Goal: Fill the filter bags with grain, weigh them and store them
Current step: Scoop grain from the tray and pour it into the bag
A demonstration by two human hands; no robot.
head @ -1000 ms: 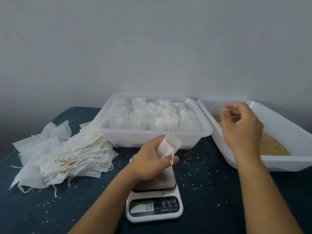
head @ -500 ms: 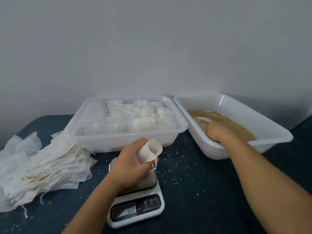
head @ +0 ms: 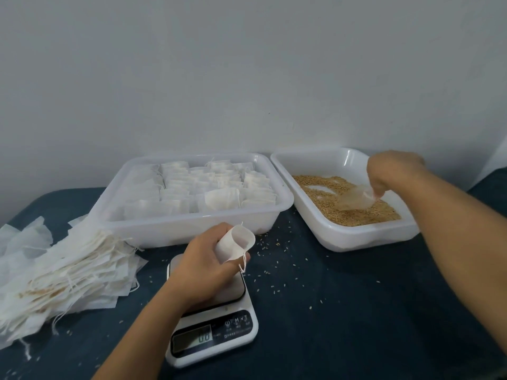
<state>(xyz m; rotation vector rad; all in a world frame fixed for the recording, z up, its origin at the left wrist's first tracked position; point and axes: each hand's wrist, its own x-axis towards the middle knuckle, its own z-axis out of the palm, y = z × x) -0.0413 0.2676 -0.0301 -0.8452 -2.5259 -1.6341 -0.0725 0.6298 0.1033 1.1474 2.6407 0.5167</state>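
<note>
I am holding the filter bag (head: 238,244) mouth-up in my left hand (head: 204,266) over the scale (head: 211,319), while my right hand (head: 389,174), gripping a clear scoop (head: 356,200), is digging grain (head: 348,212) off to the right.

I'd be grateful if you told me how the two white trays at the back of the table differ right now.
The left tray is packed with rows of white filter bags; the right tray holds loose brown grain. The left tray sits square to the wall, while the right tray is angled. Nothing reaches into the left tray, whereas the right hand is in the right tray, gripping a clear scoop. Both are white plastic with rounded rims.
</note>
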